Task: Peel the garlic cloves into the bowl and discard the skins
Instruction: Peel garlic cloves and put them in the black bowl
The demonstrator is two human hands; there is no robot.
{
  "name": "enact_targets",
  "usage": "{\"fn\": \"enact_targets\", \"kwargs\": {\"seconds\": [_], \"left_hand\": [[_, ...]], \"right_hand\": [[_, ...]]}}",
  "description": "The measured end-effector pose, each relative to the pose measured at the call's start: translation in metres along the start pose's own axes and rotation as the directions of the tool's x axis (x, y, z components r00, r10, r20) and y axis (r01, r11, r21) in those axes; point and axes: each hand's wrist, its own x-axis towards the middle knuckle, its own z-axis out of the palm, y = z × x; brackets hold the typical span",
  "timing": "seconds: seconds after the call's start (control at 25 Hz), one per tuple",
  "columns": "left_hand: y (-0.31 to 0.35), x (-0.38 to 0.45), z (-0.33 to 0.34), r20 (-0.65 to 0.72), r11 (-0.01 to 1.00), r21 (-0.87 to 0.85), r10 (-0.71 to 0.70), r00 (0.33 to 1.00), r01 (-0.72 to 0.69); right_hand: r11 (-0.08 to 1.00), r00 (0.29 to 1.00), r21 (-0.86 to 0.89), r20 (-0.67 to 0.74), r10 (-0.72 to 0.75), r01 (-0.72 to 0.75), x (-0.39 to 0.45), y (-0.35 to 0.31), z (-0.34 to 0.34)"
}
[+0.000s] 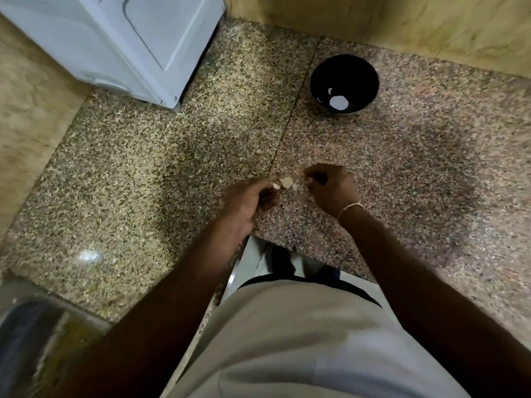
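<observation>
No readable text, label, brand or number anywhere in view.

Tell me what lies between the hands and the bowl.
Only bare speckled counter in the head view. Nothing stands between the hands, left and right, which hold garlic, and the bowl.

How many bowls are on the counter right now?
1. The black bowl sits on the granite counter at the far right, near the wooden wall, beyond both hands. Nothing else in view looks like a bowl; the blurred lower-left corner could hide something.
</observation>
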Motion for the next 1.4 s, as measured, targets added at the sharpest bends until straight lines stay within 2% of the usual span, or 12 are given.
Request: {"fn": "enact_targets", "kwargs": {"seconds": [0.12,0.2,0.4,0.48,0.64,0.84,0.96,1.08,1.16,1.28,1.32,1.4], "left_hand": [[-0.007,0.002,0.034,0.115,0.994,0.112,-0.03,0.993,0.017],[-0.013,0.004,0.058,0.178,0.98,0.196,-0.058,0.982,0.022],[-0.034,0.008,0.101,0.326,0.942,0.336,-0.112,0.939,-0.004],[-0.04,0.007,0.108,0.381,0.924,0.381,-0.131,0.915,-0.027],[-0.041,0.011,0.11,0.412,0.91,0.407,-0.107,0.905,-0.078],[-0.031,0.021,0.101,0.384,0.871,0.469,-0.05,0.922,-0.148],[-0.03,0.022,0.096,0.351,0.822,0.533,0.002,0.936,-0.202],[-0.029,0.023,0.087,0.327,0.743,0.611,0.076,0.942,-0.272],[-0.031,0.02,0.075,0.358,0.639,0.671,0.163,0.919,-0.375],[-0.035,0.009,0.051,0.489,0.306,0.727,0.398,0.776,-0.615],[-0.038,0.007,0.043,0.517,0.23,0.728,0.434,0.738,-0.645],[-0.041,0.007,0.029,0.531,0.173,0.732,0.461,0.711,-0.659]], "right_hand": [[0.999,1.0,0.044,-0.016,-0.026,0.026,-0.022,0.002,-0.016],[0.996,1.0,0.085,-0.031,0.007,-0.004,-0.036,0.008,-0.021],[0.983,0.964,0.114,-0.211,0.165,-0.143,-0.058,0.032,-0.038],[0.987,0.96,0.054,-0.232,0.158,-0.15,-0.062,0.04,-0.045],[0.981,0.977,-0.147,-0.189,0.095,-0.123,-0.055,0.047,-0.05],[0.976,0.966,-0.081,-0.184,0.184,-0.201,-0.034,0.049,-0.041],[0.97,0.973,-0.141,-0.151,0.176,-0.197,-0.024,0.047,-0.03],[0.964,0.984,-0.218,-0.121,0.127,-0.151,-0.022,0.047,-0.023],[0.956,0.993,-0.278,-0.105,0.063,-0.09,-0.021,0.047,-0.018],[0.959,0.995,-0.28,-0.096,0.011,-0.037,-0.021,0.046,-0.011],[0.965,0.994,-0.26,-0.107,-0.008,-0.02,-0.021,0.044,-0.008],[0.975,0.992,-0.221,-0.121,-0.039,0.012,-0.021,0.04,-0.001]]}}
